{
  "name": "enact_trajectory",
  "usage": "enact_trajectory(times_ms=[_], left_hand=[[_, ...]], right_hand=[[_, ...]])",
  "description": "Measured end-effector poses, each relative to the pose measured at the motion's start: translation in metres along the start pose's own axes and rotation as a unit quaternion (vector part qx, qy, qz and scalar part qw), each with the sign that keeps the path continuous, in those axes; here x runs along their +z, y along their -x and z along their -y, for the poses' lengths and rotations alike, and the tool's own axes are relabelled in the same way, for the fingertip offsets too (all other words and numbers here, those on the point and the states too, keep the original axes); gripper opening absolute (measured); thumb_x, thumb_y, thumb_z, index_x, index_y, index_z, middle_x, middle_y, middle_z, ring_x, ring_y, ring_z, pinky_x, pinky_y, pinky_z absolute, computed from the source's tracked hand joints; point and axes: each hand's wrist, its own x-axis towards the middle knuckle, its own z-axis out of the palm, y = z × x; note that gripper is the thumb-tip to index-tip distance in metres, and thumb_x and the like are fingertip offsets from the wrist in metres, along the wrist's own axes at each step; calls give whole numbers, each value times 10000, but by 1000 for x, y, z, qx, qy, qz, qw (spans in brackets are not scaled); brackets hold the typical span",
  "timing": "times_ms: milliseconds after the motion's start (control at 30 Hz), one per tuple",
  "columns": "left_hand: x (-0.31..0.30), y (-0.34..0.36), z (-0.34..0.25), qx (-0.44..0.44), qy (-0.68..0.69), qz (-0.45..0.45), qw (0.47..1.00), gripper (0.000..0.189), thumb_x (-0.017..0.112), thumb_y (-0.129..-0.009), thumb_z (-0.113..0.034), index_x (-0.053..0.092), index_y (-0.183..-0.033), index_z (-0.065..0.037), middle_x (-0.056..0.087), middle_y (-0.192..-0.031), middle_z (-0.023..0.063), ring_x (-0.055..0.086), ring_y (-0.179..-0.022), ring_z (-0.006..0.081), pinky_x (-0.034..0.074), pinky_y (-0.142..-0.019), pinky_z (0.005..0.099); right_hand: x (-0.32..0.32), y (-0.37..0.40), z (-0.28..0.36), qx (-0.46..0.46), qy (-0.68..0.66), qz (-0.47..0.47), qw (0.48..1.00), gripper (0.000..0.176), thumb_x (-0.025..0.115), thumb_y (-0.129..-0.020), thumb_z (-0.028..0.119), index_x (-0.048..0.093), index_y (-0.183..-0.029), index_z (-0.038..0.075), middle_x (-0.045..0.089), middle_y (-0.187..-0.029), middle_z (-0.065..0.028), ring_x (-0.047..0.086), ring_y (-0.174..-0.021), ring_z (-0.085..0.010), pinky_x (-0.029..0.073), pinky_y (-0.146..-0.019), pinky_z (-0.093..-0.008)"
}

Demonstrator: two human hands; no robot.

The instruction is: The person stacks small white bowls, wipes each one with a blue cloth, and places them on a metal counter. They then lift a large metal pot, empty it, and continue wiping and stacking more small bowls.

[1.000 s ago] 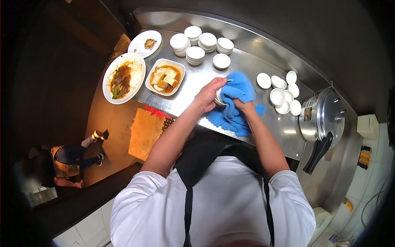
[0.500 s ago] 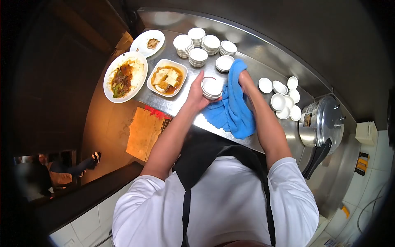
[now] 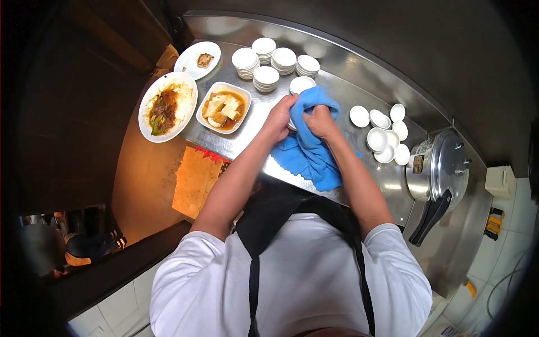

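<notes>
My left hand [image 3: 281,119] grips a few small white dishes [image 3: 291,125], mostly hidden under a blue cloth [image 3: 310,147]. Its thumb presses against the cloth's upper edge. My right hand [image 3: 320,121] is closed on the cloth, bunched over the dishes, and its lower part hangs down over the counter edge. Just beyond my hands stands a stack of white dishes [image 3: 302,85], partly covered by the cloth. Several more stacks of white dishes [image 3: 266,77] stand behind it.
A square bowl of food [image 3: 224,108], a large plate of food [image 3: 167,106] and a smaller plate [image 3: 197,60] lie at left. Loose white dishes [image 3: 378,140] and a pressure cooker [image 3: 438,165] stand on the steel counter [image 3: 348,92] at right. A person [image 3: 90,246] is at lower left.
My right hand has moved left and down, bringing the cloth over the dishes in my left hand, which are now mostly covered. The person at lower left has shifted posture.
</notes>
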Motion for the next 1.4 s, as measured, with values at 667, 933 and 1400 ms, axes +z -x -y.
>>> enact_trajectory(times_ms=[667,933,1400], left_hand=[[-5,-13,-6,-11,24,-52,998,327,526,-994,-346,575,-1070,-31,636,-974,84,621,-868,162,520,-774,323],[-7,-18,-4,29,-71,-44,996,328,472,-1017,-340,559,-1055,-26,634,-929,89,612,-847,169,512,-792,334],[-2,10,4,343,-227,-19,911,541,174,-1054,-442,389,-1317,-20,578,-1247,151,498,-1207,216,337,-1083,337]], right_hand=[[0,-15,-16,-15,55,114,992,304,690,-738,110,624,-1018,13,642,-1027,-176,627,-938,-306,491,-826,-390],[7,-7,-16,-89,73,-18,993,167,621,-731,16,657,-893,-1,682,-901,-208,657,-853,-382,510,-772,-421],[9,-7,16,169,-199,121,958,243,609,-888,150,595,-1097,28,634,-1087,-80,581,-983,-158,490,-839,-317]])
